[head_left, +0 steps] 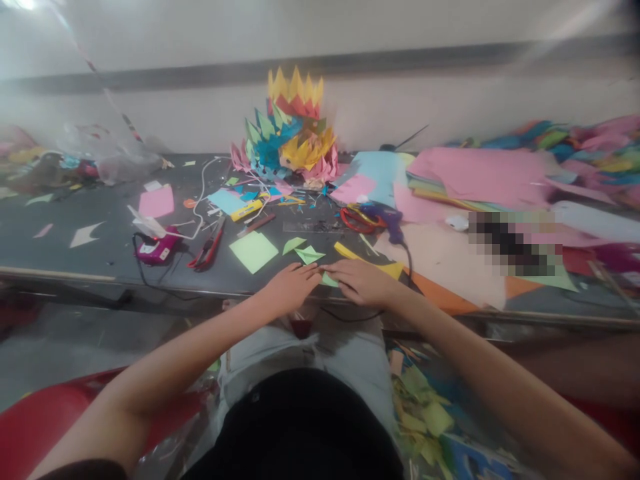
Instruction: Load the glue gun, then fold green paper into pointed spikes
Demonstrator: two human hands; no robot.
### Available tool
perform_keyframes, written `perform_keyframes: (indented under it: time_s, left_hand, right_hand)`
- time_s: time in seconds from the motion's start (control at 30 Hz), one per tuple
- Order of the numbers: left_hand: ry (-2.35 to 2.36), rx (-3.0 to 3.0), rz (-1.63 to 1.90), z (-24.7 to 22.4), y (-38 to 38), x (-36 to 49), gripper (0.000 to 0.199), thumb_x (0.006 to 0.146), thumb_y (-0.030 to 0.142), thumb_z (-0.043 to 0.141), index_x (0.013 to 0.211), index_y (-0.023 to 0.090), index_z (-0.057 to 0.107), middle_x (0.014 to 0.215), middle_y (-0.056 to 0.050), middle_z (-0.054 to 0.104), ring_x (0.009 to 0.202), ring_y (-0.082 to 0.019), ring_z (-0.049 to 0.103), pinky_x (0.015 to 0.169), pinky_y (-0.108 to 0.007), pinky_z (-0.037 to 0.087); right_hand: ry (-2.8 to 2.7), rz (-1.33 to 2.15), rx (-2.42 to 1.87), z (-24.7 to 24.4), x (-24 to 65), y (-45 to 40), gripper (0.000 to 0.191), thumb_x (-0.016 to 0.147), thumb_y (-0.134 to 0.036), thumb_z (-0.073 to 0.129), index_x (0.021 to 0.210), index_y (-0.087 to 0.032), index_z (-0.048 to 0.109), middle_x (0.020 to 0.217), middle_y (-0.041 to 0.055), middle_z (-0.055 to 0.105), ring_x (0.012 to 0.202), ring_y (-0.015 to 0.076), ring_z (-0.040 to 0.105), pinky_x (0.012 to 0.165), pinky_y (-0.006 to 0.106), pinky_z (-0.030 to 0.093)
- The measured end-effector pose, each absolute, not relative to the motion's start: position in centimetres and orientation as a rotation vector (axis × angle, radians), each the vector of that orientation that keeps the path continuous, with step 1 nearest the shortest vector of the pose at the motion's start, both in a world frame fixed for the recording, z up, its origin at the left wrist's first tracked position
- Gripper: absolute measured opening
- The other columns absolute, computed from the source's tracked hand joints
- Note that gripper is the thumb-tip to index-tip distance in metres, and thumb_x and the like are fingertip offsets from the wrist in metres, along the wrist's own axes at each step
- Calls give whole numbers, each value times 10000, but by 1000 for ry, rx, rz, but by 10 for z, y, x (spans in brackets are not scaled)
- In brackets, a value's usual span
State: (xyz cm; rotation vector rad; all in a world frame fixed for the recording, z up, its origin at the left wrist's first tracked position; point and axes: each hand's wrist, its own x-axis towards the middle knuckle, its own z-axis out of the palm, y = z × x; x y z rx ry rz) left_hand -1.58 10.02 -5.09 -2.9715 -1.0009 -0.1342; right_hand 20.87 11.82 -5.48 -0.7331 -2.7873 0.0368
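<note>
A black cloth shirt (295, 427) is nearest; at the dark-grey worktop (107, 247), left hand (294, 287) and right hand (365, 281) meet over small light-green paper (329, 280), grips unclear.

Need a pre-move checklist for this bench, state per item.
1. Both hands at the work: ok. Left hand and right hand meet at a small green paper near the table's front edge.
2. Grip on that paper: cannot tell; fingers and blur hide it.
3. Light green square lying flat, uncovered: ok.
4. Space around fingers clear: not ok. A folded green piece and a yellow strip lie close by.
5. Red-handled tool clear of hands: ok; it lies apart, left of the square.
6. Black cord clear of right forearm: cannot tell.
</note>
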Motion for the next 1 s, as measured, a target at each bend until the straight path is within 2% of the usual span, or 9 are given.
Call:
perform_keyframes:
  time_s: [0.1,0.27,0.47,0.57,0.73,1.0]
  left_hand:
    - [-1086,-2990,-216,-51,101,-19,441,847,92,374,1287,120,393,1266,-121,555,1264,-182,413,1036,-401,291]
    - [-1199,-2900,-326,-47,101,-41,392,879,203,388,1265,146,427,1175,-98,608,1214,-219,443,1057,-449,244]
    - [-1176,-2874,-218,-40,99,-52,424,872,217,395,1281,110,417,1083,-108,622,1101,-215,502,1024,-399,285]
    - [-1132,-2838,-219,-41,97,-44,423,870,228,401,1282,136,428,1132,-109,594,1052,-221,516,990,-402,318]
    - [-1103,-2805,-269,-44,96,-36,371,879,269,406,1228,177,492,1177,-94,570,1075,-230,508,988,-422,319]
    - [-1172,-2818,-322,-54,92,-32,410,881,289,398,1264,152,457,1367,-113,443,1281,-243,361,1028,-421,310]
  right_hand:
    - [-2810,0,-809,-53,208,114,331,832,-189,424,1091,-111,615,1134,135,636,1037,254,563,869,424,460]
    - [-2756,11,-871,-57,209,112,314,850,-205,418,1091,-151,612,1139,96,643,1037,238,559,847,397,431]
    - [-2744,-8,-900,-55,209,109,304,871,-240,422,1099,-166,610,1147,80,644,1041,222,555,849,381,395]
    - [-2732,-61,-930,-55,209,107,314,885,-275,424,1123,-176,604,1172,71,635,1058,224,547,853,387,375]
    - [-2728,-110,-962,-59,214,104,344,899,-307,416,1183,-203,580,1222,61,605,1077,232,541,865,396,353]
    - [-2667,16,-1094,-57,233,89,364,891,-338,439,1222,-241,556,1217,52,610,1090,241,542,885,419,369]
